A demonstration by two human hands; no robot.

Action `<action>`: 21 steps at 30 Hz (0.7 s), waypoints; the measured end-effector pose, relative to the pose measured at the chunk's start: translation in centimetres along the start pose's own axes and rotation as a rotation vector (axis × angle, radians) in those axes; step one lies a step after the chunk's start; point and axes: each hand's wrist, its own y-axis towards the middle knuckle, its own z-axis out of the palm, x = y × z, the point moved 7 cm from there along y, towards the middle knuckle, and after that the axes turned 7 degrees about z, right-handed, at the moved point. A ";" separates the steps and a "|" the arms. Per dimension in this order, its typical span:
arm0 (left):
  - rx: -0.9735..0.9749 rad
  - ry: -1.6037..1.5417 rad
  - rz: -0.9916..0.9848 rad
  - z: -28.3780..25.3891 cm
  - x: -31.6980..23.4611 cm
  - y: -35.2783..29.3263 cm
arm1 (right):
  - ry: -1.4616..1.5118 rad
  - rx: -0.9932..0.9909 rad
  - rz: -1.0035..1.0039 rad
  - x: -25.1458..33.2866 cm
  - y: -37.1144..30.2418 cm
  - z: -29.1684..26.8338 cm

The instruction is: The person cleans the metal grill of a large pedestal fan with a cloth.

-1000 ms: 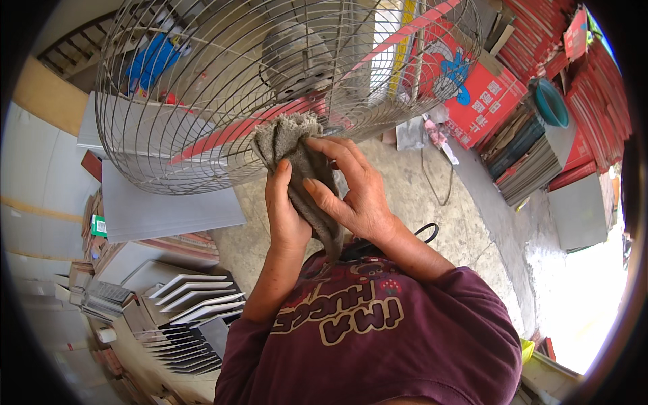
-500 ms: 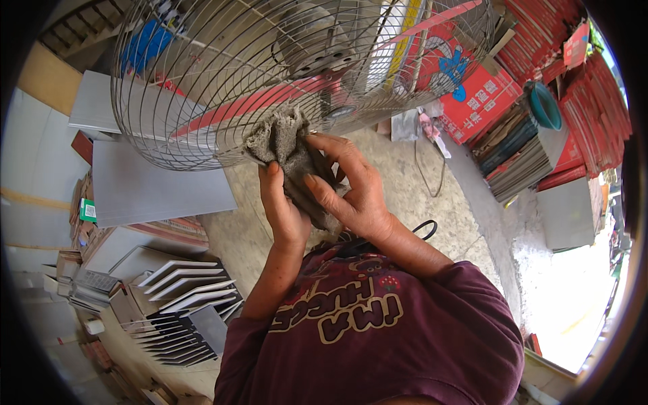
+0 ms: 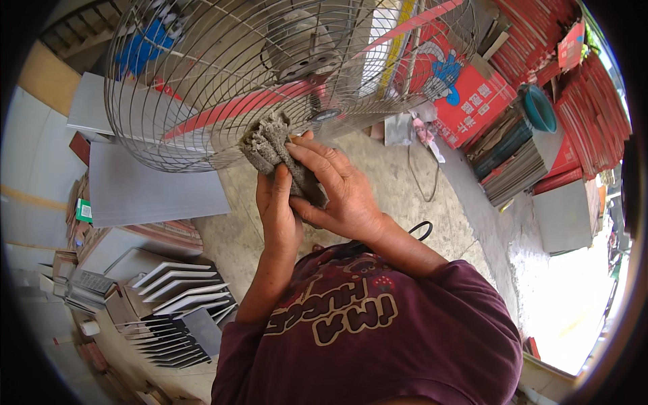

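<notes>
Between my two hands is a crumpled grey-brown cloth (image 3: pixel 268 143), frayed along its upper edge. My left hand (image 3: pixel 275 209) grips it from below and the left, thumb pressed to the front. Around its right side curl the fingers of my right hand (image 3: pixel 337 192), closed on the folds. Just beyond the cloth stands a large fan with a round wire cage (image 3: pixel 223 108) and red blades (image 3: pixel 236 108). The cloth overlaps the cage's lower edge in the picture; whether it touches the wires I cannot tell.
Grey flat panels (image 3: pixel 155 185) lie at the left, with a rack of thin tiles (image 3: pixel 179 290) below them. On the right are stacked red cartons (image 3: pixel 472 101), a teal basin (image 3: pixel 540 108) and a leaning grey board (image 3: pixel 563 216). A thin cord loop (image 3: pixel 425 172) lies on the floor.
My fingers have shifted on the cloth, and it is bunched more tightly. My right hand has moved a little left and closer to my left hand. The whole view has shifted slightly.
</notes>
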 end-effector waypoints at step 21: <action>-0.255 -0.026 -0.084 5.1 8.4 0.7 | -0.017 0.039 -0.017 -7.5 1.5 -7.1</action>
